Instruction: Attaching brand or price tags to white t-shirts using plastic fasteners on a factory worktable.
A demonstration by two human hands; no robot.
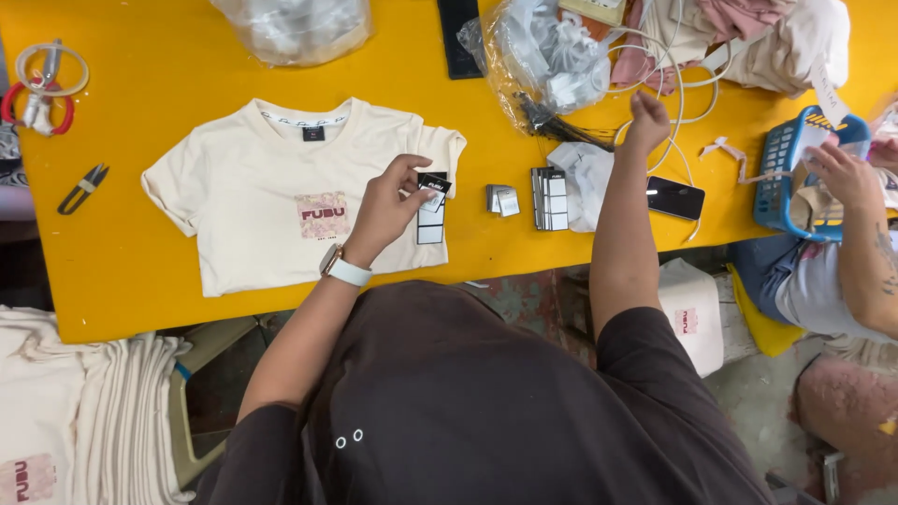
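A cream T-shirt with a pink chest print lies flat on the yellow table. My left hand, with a white watch on the wrist, hovers over the shirt's right side and holds a black-and-white hang tag between thumb and fingers. My right hand is stretched out farther right, fingers closed at the edge of a clear plastic bag of white pieces and black strings; what it grips I cannot make out.
Stacks of tags and a small tag pile lie right of the shirt, beside a black phone. Thread snips and tape rolls sit far left. Another person's hand rests on a blue basket. Folded shirts lie stacked below the table.
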